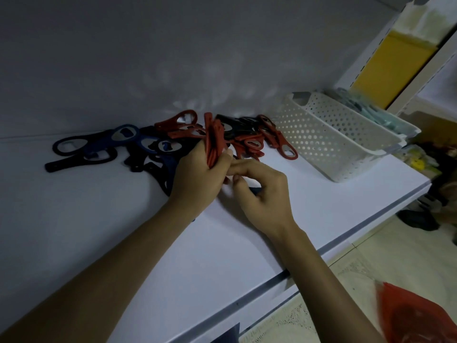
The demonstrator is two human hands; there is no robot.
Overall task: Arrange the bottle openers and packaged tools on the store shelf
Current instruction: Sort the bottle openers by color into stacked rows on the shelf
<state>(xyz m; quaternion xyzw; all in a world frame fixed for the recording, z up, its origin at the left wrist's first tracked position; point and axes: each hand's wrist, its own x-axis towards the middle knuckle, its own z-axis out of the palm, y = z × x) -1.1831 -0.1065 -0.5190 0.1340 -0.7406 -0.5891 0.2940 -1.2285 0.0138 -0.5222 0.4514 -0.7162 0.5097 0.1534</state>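
**Openers mostly loose, one red stack in hand**

The left hand [197,179] grips a stack of red bottle openers [214,142] and holds it upright above the white shelf [173,256]. The right hand [262,191] is just beside the stack with its fingers curled. I cannot tell if it holds anything.

More red openers [252,144] lie in a messy pile behind the stack, mixed with black openers [230,125]. Blue openers [123,137] lie spread out on the left. A white basket [333,144] with holes sits on the right. Pale green packs [371,112] show past it, too blurry to name.

I think only a small part is done. The loose openers need gathering and lining up.
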